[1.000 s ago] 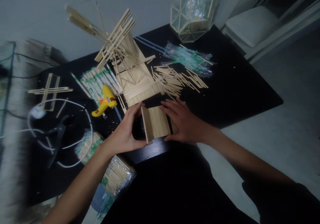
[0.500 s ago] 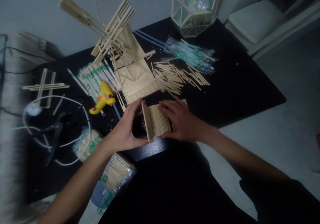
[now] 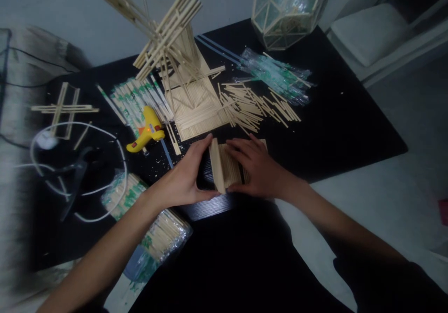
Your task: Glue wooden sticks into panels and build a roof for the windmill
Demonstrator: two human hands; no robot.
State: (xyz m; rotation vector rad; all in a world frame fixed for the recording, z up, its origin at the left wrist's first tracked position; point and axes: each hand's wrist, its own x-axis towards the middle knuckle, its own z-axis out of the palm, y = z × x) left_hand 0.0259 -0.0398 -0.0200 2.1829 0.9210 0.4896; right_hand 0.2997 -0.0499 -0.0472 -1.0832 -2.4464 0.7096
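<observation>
A small panel of joined wooden sticks point(image 3: 217, 166) stands on edge, slightly tilted, at the table's near edge. My left hand point(image 3: 187, 177) is closed on it, with thumb and fingers at its opposite ends. A flat panel of wooden sticks point(image 3: 232, 174) lies right beside it. My right hand point(image 3: 261, 169) grips this one across the top, and its palm side is hidden. Beyond my hands stands a windmill-like stick model point(image 3: 171, 42) on a stick base point(image 3: 196, 112). A yellow glue gun point(image 3: 147, 131) lies left of the base.
Cut sticks point(image 3: 245, 107) are scattered right of the base, near clear plastic wrappers point(image 3: 276, 75). A white cable point(image 3: 122, 163) loops at left by a stick cross frame point(image 3: 65, 109). Wrapped chopstick packs point(image 3: 164, 238) lie near my left forearm. A faceted glass container point(image 3: 287, 14) stands behind.
The upright panel has come closer to my right hand and tilts more, with my left hand moving along with it. The whole view has shifted a little.
</observation>
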